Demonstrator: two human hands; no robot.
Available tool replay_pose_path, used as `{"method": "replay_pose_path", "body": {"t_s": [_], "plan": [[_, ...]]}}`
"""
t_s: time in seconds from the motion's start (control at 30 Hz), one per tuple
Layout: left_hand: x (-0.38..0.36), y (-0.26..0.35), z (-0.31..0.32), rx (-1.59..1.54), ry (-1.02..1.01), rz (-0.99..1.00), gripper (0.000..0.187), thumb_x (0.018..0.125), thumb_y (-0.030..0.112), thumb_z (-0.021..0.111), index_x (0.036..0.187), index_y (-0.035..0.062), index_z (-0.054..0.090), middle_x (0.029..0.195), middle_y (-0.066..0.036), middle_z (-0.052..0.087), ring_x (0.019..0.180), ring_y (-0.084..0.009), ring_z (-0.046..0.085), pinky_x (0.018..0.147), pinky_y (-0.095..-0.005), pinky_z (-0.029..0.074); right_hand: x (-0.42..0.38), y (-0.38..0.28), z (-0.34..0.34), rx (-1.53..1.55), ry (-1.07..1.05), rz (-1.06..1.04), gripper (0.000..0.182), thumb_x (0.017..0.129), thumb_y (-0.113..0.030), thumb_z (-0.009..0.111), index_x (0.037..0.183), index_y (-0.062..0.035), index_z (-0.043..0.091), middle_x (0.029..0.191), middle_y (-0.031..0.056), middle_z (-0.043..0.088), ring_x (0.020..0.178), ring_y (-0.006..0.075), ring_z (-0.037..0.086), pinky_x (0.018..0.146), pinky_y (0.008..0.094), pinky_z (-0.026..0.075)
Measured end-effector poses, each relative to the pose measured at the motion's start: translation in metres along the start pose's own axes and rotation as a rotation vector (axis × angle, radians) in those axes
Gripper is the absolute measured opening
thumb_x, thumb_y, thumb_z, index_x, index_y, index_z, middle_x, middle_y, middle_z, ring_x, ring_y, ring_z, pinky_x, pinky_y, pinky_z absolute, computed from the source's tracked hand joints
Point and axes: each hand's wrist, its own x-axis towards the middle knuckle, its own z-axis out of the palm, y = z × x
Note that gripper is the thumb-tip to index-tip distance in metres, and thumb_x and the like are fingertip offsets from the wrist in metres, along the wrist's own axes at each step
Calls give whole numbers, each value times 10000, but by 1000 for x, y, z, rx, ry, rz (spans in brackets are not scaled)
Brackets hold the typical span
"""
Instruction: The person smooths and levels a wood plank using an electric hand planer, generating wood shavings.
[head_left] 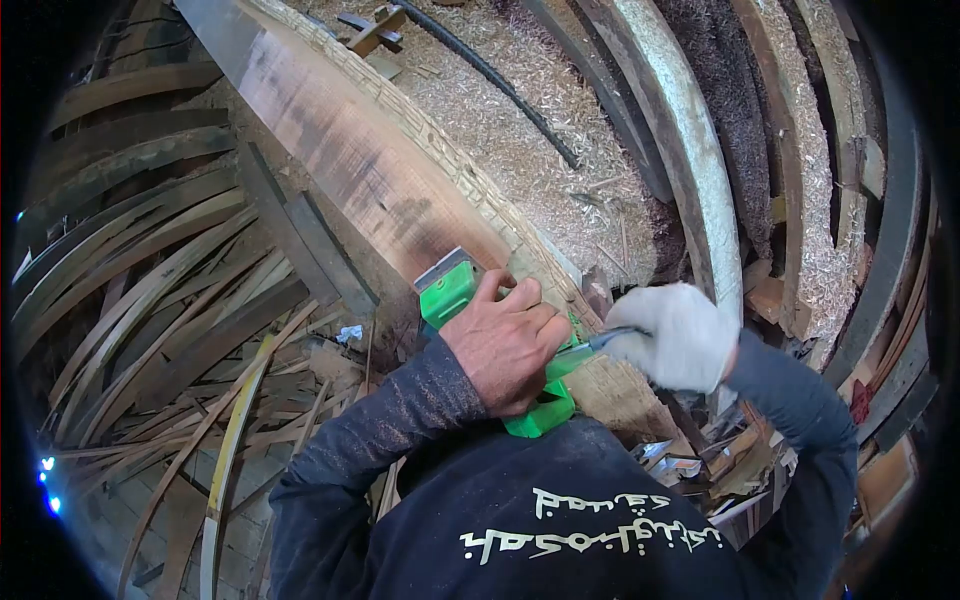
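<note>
My bare left hand (510,345) is closed around a green planer (450,288), which has a flat metal plate at its far end. The planer's near green part (541,410) shows below my fingers, and the hand hides its middle. On my right hand (675,338) is a white glove, smeared by motion. Its fingers are wrapped round a slim grey tool (600,340) that points left toward the planer; blur hides its exact kind. Under and beyond the planer lies a long timber (340,150), smooth and brown on its face, with a rough, notched pale edge.
Curved timbers (690,150) stand along the right, dusted with shavings. Wood shavings (500,120) cover the ground beyond the timber, where a black hose (500,85) lies. Loose curved strips (150,290) are heaped at left. Scraps (740,450) sit near my right elbow.
</note>
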Motion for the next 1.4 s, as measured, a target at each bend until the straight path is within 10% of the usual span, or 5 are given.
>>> {"method": "replay_pose_path", "body": {"t_s": [0.57, 0.73, 0.93, 1.2, 1.4], "plan": [[1, 1, -2, 37, -21, -3, 363, 698, 217, 781, 982, 60, 618, 955, -95, 677, 1095, -299, 604, 1009, -520, 449, 36, -3, -18, 222, -397, 198, 303, 964, -323, 727, 907, -29, 767, 774, 212, 714, 745, 372, 740, 699, 496, 580], [0, -1, 1, 9, -4, 17, 356, 703, 193, 763, 1008, 71, 623, 946, -88, 646, 1067, -303, 596, 1016, -520, 444, 19, -35, -15, -686, -13, -397, 169, 858, -260, 698, 914, -103, 730, 786, 63, 658, 804, 297, 692, 672, 457, 547], [-1, 0, 1, 4, 1, 25, 368, 703, 173, 749, 1039, 81, 629, 942, -76, 617, 1040, -306, 582, 1028, -513, 444, 46, 0, -20, 226, -499, 294, 377, 1060, -426, 630, 962, -86, 761, 810, 220, 728, 725, 407, 743, 710, 525, 601], [1, -2, 1, -21, 6, 24, 378, 701, 184, 754, 1040, 79, 625, 948, -88, 613, 1048, -308, 577, 1014, -499, 435, 32, -32, -24, -615, -78, -488, 128, 856, -229, 702, 912, -121, 743, 729, 59, 693, 699, 289, 755, 643, 484, 593], [1, -2, 0, -11, -21, 12, 392, 696, 192, 762, 1044, 78, 621, 964, -92, 625, 1051, -319, 576, 1015, -503, 428, 57, 17, -16, 258, -467, 66, 242, 971, -322, 732, 1038, -101, 807, 881, 202, 782, 787, 418, 754, 709, 495, 609]]}}
